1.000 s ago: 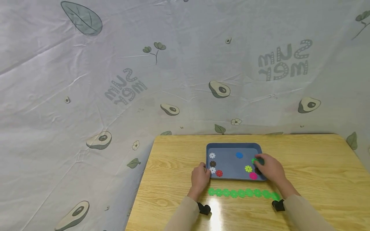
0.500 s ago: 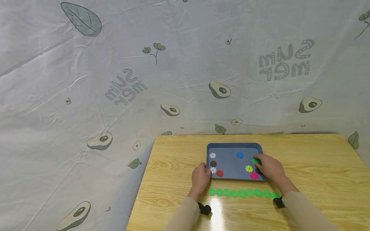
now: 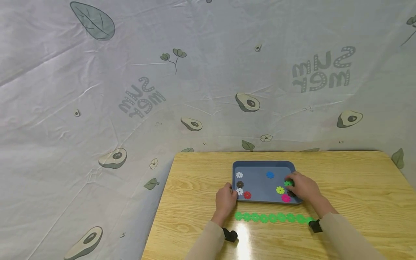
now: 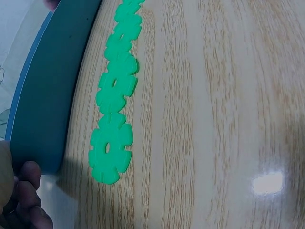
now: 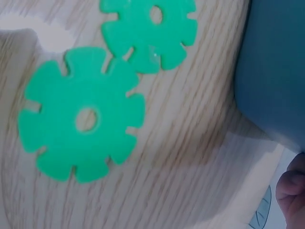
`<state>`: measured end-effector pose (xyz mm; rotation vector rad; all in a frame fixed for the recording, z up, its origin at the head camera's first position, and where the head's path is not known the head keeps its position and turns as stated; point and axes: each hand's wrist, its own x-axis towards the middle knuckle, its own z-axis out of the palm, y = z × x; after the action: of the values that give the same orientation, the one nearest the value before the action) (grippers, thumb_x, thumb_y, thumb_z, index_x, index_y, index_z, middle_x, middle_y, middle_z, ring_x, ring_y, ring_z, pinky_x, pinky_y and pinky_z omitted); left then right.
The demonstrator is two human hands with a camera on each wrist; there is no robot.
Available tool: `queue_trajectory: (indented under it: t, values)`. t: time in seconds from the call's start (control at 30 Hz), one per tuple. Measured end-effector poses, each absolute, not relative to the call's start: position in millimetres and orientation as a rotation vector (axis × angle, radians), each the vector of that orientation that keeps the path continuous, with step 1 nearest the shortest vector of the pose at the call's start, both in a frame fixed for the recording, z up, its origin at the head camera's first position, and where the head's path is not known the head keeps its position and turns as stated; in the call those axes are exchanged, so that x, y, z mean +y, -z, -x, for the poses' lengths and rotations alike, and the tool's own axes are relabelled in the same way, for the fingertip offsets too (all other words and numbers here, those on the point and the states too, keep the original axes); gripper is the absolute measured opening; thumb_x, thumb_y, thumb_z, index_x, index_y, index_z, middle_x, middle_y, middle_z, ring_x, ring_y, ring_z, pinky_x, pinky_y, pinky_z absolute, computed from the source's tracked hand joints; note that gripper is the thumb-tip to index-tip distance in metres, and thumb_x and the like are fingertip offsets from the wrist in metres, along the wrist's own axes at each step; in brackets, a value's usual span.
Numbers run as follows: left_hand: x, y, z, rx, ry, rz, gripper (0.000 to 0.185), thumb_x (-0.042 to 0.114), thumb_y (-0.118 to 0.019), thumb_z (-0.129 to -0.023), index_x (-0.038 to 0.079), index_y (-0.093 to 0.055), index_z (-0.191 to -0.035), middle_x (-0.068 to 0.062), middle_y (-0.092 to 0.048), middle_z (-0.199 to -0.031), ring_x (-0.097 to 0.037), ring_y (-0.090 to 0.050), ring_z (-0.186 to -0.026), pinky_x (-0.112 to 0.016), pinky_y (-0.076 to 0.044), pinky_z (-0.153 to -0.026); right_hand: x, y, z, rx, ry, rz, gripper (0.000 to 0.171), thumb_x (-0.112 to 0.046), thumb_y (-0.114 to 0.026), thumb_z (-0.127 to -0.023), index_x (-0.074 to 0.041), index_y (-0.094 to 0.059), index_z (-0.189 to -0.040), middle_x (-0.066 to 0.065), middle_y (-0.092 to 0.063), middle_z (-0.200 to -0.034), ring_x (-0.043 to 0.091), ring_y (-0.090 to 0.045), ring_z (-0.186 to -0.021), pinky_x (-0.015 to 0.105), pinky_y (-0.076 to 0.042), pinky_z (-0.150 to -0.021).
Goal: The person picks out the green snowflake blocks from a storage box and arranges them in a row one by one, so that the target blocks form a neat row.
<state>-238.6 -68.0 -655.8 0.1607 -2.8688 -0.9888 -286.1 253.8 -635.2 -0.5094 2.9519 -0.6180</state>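
Note:
My left hand (image 3: 225, 200) grips the left front corner of a grey-blue tray (image 3: 256, 163), its thumb at the rim. In the left wrist view, curled fingers (image 4: 29, 193) show by the tray's end. My right hand (image 3: 305, 186) reaches over the tray's right rim, thumb and forefinger around a green snowflake disc (image 3: 288, 183). A dark disc (image 3: 291, 194) lies partly hidden beneath that hand. Close by are a yellow disc (image 3: 280, 190) and a pink disc (image 3: 286, 198). In the right wrist view, only part of my right hand (image 5: 291, 188) shows past the tray.
A chain of several joined green discs (image 3: 264, 217) lies along the tray's front side, its right end near the right wrist. Inside the tray are a blue disc (image 3: 270, 174), a red disc (image 3: 247, 195), a brown disc (image 3: 239, 184) and white discs (image 3: 239, 175). Behind the wooden table (image 3: 201, 173) hangs printed cloth.
The green disc at my right fingers has shifted slightly toward me and to the right, and more of it shows. My left hand keeps its grip on the tray.

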Motion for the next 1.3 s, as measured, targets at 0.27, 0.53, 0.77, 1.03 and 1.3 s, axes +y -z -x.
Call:
queue_trajectory:
  t: [0.27,0.53,0.77,1.03,1.3]
  values:
    - [-69,657,241,-2.874,0.968,-0.160,0.011,0.017,-0.062,-0.084,0.010,-0.062,-0.092,0.008,-0.049,-0.058,-0.009,-0.044,-0.049,-0.027,-0.035,-0.045,261,630,285,2.874,0.878,0.407,0.018,-0.026,-0.066,-0.089,-0.012,-0.066,-0.099,-0.003,-0.060,-0.084,0.015,-0.053,-0.070,0.037,-0.043,-0.061]
    - [-67,656,243,-2.881,0.977,-0.169,0.009,0.016,-0.063,-0.084,0.011,-0.061,-0.091,0.007,-0.049,-0.058,-0.010,-0.045,-0.049,-0.027,-0.035,-0.045,286,617,253,2.881,1.259,0.176,0.032,-0.036,-0.061,-0.092,-0.008,-0.065,-0.106,0.006,-0.064,-0.092,0.015,-0.059,-0.075,0.028,-0.047,-0.059]
    - [-62,658,249,-2.882,0.980,-0.164,0.008,0.017,-0.063,-0.083,0.012,-0.061,-0.089,0.008,-0.048,-0.057,-0.009,-0.044,-0.048,-0.026,-0.035,-0.044,326,622,206,2.846,1.236,-0.004,0.045,-0.041,-0.058,-0.093,-0.002,-0.062,-0.114,0.009,-0.064,-0.098,0.001,-0.057,-0.073,0.024,-0.047,-0.060]
    - [-58,658,254,-2.881,0.973,-0.146,0.011,0.018,-0.062,-0.083,0.010,-0.062,-0.091,0.007,-0.048,-0.056,-0.009,-0.044,-0.047,-0.027,-0.034,-0.043,355,645,162,2.739,1.128,-0.148,0.060,-0.051,-0.051,-0.092,0.003,-0.059,-0.118,0.007,-0.064,-0.098,0.008,-0.057,-0.077,0.023,-0.046,-0.062]
    - [-58,657,256,-2.893,1.005,-0.167,0.009,0.017,-0.062,-0.084,0.011,-0.062,-0.090,0.006,-0.048,-0.056,-0.009,-0.043,-0.048,-0.027,-0.034,-0.044,346,650,159,2.748,0.984,-0.113,0.061,-0.054,-0.050,-0.092,0.002,-0.061,-0.115,0.003,-0.064,-0.094,0.016,-0.058,-0.081,0.034,-0.046,-0.066]
